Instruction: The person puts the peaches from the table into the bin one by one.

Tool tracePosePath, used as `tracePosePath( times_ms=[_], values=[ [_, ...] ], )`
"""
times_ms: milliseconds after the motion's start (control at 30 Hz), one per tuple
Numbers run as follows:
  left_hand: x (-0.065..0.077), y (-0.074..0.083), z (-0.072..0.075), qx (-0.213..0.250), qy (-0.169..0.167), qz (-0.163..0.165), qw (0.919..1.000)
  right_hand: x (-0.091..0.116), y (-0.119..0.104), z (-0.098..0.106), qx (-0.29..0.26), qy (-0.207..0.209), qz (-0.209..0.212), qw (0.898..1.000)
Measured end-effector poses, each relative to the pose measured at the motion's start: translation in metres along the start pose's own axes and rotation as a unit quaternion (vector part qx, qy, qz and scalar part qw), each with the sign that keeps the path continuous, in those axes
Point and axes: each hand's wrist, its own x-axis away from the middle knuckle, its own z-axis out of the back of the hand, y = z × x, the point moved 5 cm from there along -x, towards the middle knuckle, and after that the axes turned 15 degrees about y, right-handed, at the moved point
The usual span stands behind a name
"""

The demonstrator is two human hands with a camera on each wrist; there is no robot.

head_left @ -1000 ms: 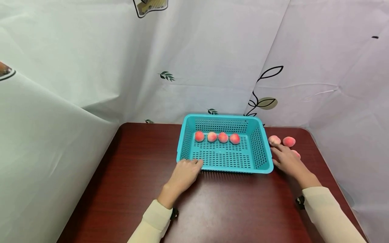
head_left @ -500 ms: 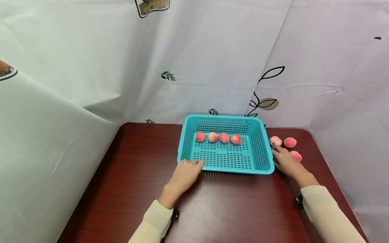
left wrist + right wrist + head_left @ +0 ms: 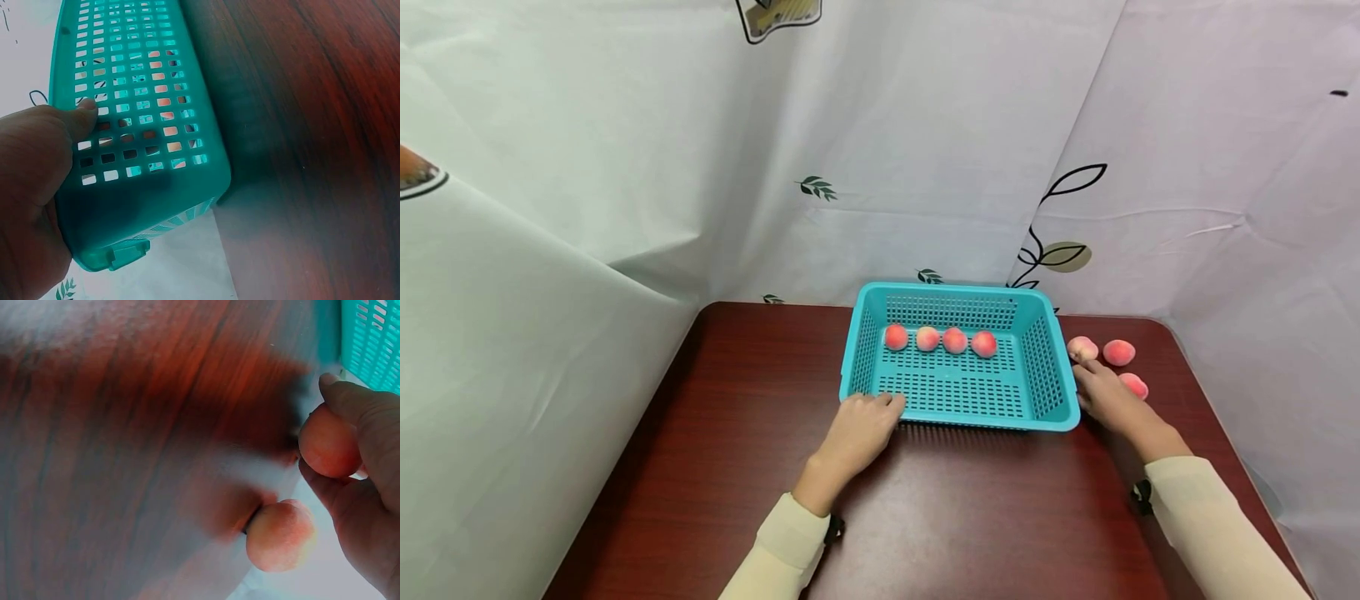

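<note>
Under the right wrist camera, a peach (image 3: pixel 330 442) is seen pinched by the right hand (image 3: pixel 375 515), concealed from head view; the basket (image 3: pixel 985 420) is gripped by the left hand (image 3: pixel 861 429).

Left of the left hand (image 3: pixel 863 427), passage is offered over a wide stretch of table (image 3: pixel 722 467). Left of the right hand (image 3: pixel 1111 400), the way is blocked by the basket (image 3: pixel 981 419); ahead and right of that hand, by peaches (image 3: pixel 1118 352). Between the hands, the basket's front half can be entered from above; farther ahead, reach is closed by a white sheet (image 3: pixel 932 125).
</note>
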Motion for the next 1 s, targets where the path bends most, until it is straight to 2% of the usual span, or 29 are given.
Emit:
tracePosePath(
  times_ms=[133, 333, 433, 667, 900, 1000],
  values=[
    [0.000, 0.000, 0.000, -0.003, 0.004, -0.001, 1.0000, -0.001, -0.001, 0.002, 0.005, -0.011, -0.014, 1.000],
    [0.000, 0.000, 0.000, 0.004, 0.001, 0.001, 1.0000, -0.003, -0.004, 0.008, 0.013, -0.006, -0.011, 1.000],
    [0.000, 0.000, 0.000, 0.005, 0.000, 0.002, 1.0000, -0.004, -0.004, 0.011, 0.020, -0.016, -0.017, 1.000],
    [0.001, 0.000, 0.000, -0.001, -0.005, 0.002, 1.0000, -0.010, -0.002, 0.027, 0.063, -0.058, -0.074, 0.994],
    [0.002, 0.000, -0.001, -0.011, -0.028, 0.002, 0.9996, -0.023, -0.007, 0.053, 0.064, -0.018, -0.064, 0.996],
    [0.002, 0.000, -0.001, -0.011, -0.027, 0.002, 0.9996, -0.031, -0.008, 0.061, 0.078, -0.030, -0.077, 0.994]
  ],
)
